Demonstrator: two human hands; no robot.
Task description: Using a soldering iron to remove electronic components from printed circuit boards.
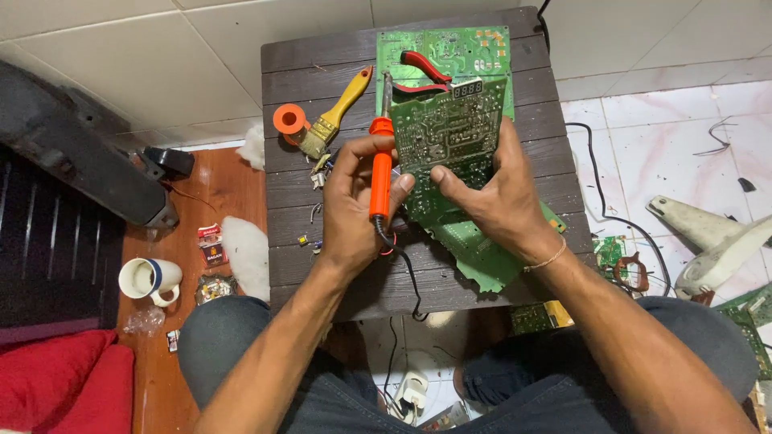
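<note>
Gripping a green circuit board (450, 133) upright between both hands, solder side showing, dotted with silver joints; left hand (354, 201) also clasps an orange soldering iron (380, 173), right hand (490, 193) pinches the board's edge.

The circuit board's (450, 137) lower edge is buried under both hands, and the soldering iron's (381, 169) grip sits inside the left hand (354, 209). Tiny bits at the counter's (322, 265) left edge are too small to identify. The red cushion at lower left (56, 386) is cropped.
</note>
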